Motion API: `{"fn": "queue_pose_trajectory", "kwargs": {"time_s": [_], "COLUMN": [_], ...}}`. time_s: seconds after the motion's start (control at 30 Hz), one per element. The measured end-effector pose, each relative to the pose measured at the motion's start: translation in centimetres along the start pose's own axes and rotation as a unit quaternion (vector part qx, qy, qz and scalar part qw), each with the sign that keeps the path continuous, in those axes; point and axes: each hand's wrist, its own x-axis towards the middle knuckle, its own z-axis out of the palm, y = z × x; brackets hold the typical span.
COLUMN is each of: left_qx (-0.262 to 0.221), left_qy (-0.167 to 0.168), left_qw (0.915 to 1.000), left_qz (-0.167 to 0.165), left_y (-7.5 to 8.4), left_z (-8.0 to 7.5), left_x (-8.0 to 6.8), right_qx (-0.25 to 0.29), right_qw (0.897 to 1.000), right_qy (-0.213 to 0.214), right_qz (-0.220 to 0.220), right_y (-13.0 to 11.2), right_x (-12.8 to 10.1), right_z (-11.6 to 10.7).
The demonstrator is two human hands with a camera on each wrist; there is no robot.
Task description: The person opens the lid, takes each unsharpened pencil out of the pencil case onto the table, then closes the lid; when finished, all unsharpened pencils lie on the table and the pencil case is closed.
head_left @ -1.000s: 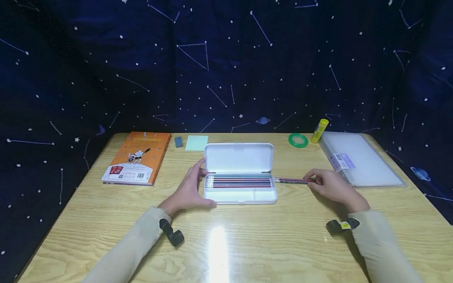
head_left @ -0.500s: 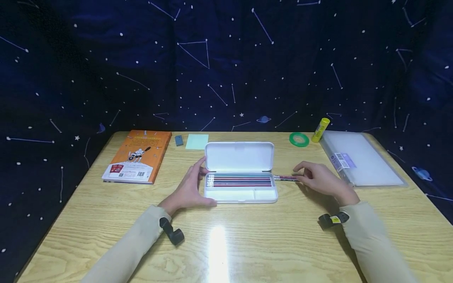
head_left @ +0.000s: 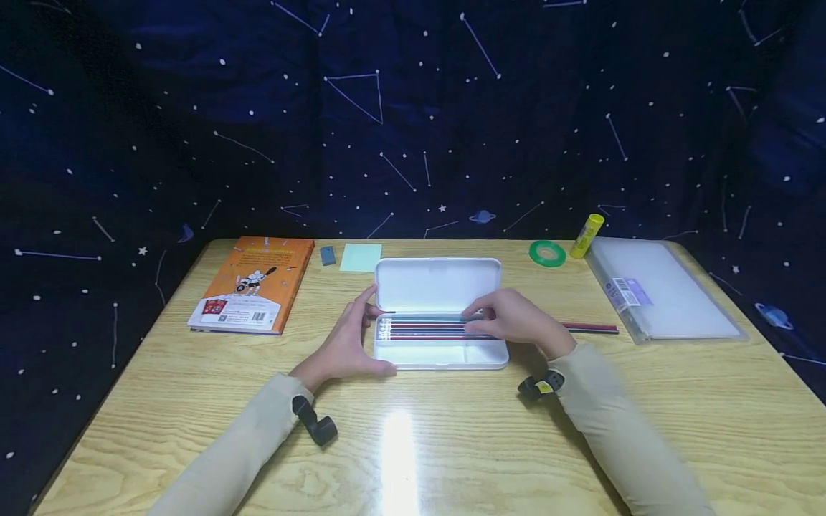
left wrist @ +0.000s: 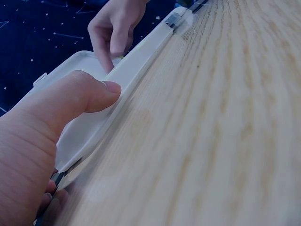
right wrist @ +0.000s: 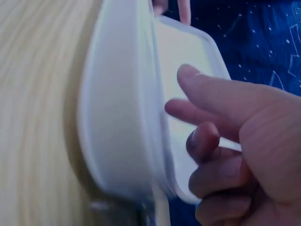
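An open white pencil case [head_left: 439, 344] is seen in the middle of the desk [head_left: 413, 444], its lid raised at the back. The left end of the case is braced by the left hand [head_left: 345, 344], thumb along the front wall, fingers relaxed and fairly straight. The right hand [head_left: 513, 321] is held over the pencils [head_left: 426, 331] lying in the rear compartment, fingers curled; whether a pencil is pinched cannot be told. More pencils [head_left: 590, 327] lie on the desk just right of the case.
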Motion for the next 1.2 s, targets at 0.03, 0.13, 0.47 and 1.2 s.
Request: {"fn": "queue_pose_trajectory", "kwargs": {"time_s": [0.03,0.13,0.47,1.2], "left_qx": [0.0,-0.002,-0.002,0.003], "left_qy": [0.001,0.003,0.001,0.003], "left_qw": [1.0,1.0,1.0,1.0], "left_qz": [0.001,0.002,-0.003,-0.001], "left_y": [0.0,0.0,0.0,-0.2], "left_z": [0.0,0.0,-0.1,0.0], "left_x": [0.0,0.0,0.0,-0.1], "right_qx": [-0.003,-0.021,-0.067,-0.023], "right_qw": [1.0,1.0,0.998,0.999], "right_qy": [0.0,0.007,0.018,0.045], "right_qz": [-0.002,0.001,-0.008,0.019], "right_y": [-0.1,-0.6,-1.1,0.0], "right_x": [0.2,0.7,1.1,-1.6], "right_z": [0.3,0.9,2.1,-0.1]}}
